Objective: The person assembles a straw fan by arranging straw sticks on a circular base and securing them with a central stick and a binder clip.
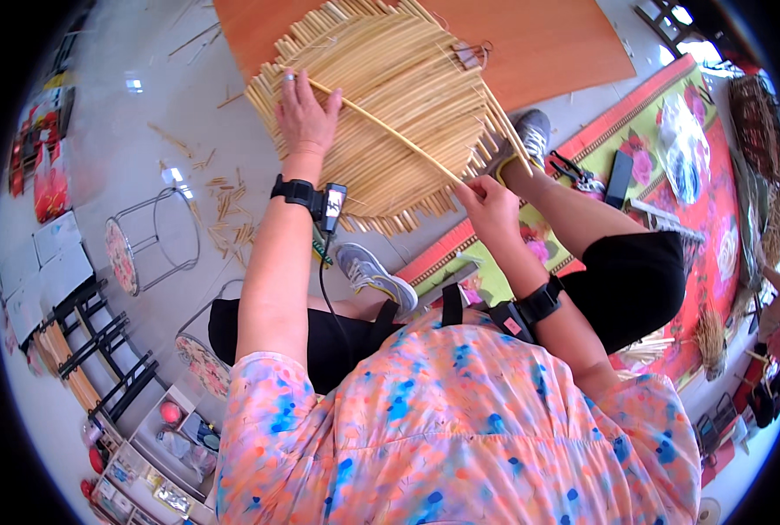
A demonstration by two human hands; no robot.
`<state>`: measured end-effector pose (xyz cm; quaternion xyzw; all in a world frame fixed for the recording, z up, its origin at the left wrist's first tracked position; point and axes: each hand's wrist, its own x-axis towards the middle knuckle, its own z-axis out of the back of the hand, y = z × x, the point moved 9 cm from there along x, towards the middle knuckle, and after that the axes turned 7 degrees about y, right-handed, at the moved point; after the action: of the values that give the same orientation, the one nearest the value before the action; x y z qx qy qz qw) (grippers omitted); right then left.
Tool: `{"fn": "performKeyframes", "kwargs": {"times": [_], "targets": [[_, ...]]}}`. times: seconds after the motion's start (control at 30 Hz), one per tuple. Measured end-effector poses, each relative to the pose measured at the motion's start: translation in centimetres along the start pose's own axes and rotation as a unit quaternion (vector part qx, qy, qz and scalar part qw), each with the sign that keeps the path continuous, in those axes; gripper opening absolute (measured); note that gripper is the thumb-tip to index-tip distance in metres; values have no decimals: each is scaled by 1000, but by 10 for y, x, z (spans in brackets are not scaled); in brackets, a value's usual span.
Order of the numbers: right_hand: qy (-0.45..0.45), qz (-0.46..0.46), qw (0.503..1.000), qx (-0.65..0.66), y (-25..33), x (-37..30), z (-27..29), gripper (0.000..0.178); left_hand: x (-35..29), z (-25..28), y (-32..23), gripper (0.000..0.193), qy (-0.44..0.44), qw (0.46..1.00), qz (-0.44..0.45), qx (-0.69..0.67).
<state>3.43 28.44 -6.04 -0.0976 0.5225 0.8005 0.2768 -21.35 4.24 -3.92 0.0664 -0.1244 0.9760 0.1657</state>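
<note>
A round mat of yellow straw stalks (390,114) lies ahead of me, its rim uneven with jutting stalk ends. One long straw stalk (390,131) runs slantwise across its top. My right hand (490,208) pinches the lower right end of that stalk near the mat's edge. At the stalk's upper left end, my left hand (307,115) rests on the mat with thumb and fingers apart, touching the stalk or lying right beside it. A small brownish clip-like piece (468,55) sits at the mat's upper right edge, with a loop beside it.
An orange board (547,44) lies beneath and beyond the mat. Cut stalk bits (228,206) litter the floor at left, near a round stool (152,241). On the flowered rug (722,210) at right are a plastic bag (683,149) and a dark flat object (618,178).
</note>
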Motion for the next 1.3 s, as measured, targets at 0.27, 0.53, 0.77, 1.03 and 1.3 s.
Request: {"fn": "performKeyframes", "kwargs": {"times": [0.27, 0.53, 0.77, 1.03, 1.3], "targets": [[-5, -14, 1000, 8, -11, -2, 3, 25, 3, 2, -5, 71, -9, 1000, -9, 6], [2, -28, 998, 54, -17, -1, 2, 22, -6, 17, -6, 65, -102, 993, -51, -2], [-62, -54, 990, 116, -36, 7, 8, 21, -13, 33, 2, 42, -129, 991, 41, -11], [-75, -87, 968, 225, -37, 12, 10, 18, -14, 29, 7, 43, -121, 984, 58, -114], [-48, -97, 961, 254, -48, 19, -4, 19, -10, 27, 3, 49, -124, 991, 24, -48]]}}
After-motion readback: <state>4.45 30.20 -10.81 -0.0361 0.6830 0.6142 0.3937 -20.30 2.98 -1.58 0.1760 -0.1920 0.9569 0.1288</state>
